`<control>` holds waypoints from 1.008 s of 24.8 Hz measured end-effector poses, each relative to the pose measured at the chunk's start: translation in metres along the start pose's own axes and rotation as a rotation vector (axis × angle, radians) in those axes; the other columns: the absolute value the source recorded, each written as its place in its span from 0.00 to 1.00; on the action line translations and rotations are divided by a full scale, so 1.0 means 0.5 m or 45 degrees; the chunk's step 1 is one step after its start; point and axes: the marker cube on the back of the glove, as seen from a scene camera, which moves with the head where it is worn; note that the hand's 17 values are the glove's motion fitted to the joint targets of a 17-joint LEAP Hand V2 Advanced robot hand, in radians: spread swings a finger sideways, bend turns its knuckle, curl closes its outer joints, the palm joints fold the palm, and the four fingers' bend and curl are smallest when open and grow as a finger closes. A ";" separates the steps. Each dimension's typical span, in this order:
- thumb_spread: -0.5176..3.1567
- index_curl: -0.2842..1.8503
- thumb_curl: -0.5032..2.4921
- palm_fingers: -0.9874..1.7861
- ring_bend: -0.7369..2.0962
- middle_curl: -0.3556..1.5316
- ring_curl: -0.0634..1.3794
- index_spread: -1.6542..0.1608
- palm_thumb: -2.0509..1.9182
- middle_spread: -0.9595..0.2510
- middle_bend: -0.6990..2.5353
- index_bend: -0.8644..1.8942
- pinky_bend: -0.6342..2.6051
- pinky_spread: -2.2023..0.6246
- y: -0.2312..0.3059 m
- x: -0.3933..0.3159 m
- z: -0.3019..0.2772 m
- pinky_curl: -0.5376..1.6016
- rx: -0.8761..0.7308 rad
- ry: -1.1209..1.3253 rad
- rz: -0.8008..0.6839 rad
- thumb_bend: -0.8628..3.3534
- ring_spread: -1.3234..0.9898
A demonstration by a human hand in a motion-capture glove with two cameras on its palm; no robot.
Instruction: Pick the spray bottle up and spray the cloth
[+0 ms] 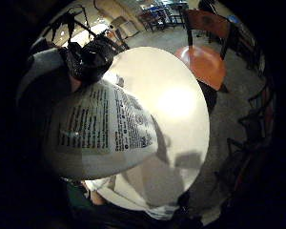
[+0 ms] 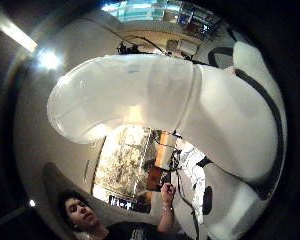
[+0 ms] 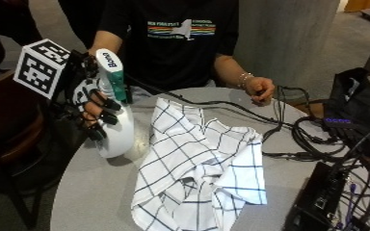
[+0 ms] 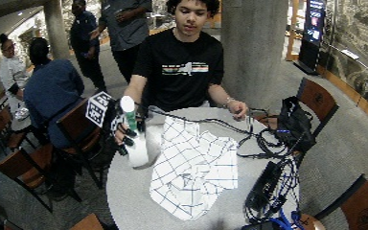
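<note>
My gloved right hand point(image 3: 92, 103) grips a white spray bottle point(image 3: 116, 127) with a green and white spray head point(image 3: 111, 67), fingers curled round its neck. The bottle is tilted and lifted just above the round grey table point(image 3: 95, 192) near its edge. Its nozzle faces a white cloth with dark checks point(image 3: 198, 168), which lies crumpled beside it in the middle of the table. The bottle's printed label point(image 1: 102, 124) fills the little finger side palm view, and its white body point(image 2: 140, 95) crosses the thumb side palm view. The bare left hand point(image 3: 260, 90) rests at the table's far edge, holding cables.
Black cables point(image 3: 281, 130) run across the table's far right to a black box point(image 3: 320, 202) and a black bag point(image 3: 358, 101). Wooden chairs point(image 4: 75, 139) stand beside the table on the bottle's side. A concrete pillar point(image 4: 251, 48) rises behind the person.
</note>
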 end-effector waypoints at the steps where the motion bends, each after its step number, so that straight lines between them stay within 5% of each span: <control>1: 0.27 0.36 0.37 0.75 0.33 0.42 0.28 0.81 0.78 0.74 0.28 0.44 0.25 0.88 0.004 -0.014 -0.004 0.40 -0.057 0.024 0.013 0.20 0.59; 12: 0.25 0.37 0.39 0.76 0.33 0.42 0.28 0.81 0.78 0.73 0.28 0.43 0.25 0.88 0.030 -0.082 -0.008 0.40 -0.436 0.359 0.124 0.20 0.59; 25: 0.24 0.38 0.40 0.76 0.34 0.42 0.29 0.81 0.77 0.73 0.27 0.42 0.25 0.87 0.026 -0.082 0.005 0.40 -0.603 0.634 0.195 0.20 0.58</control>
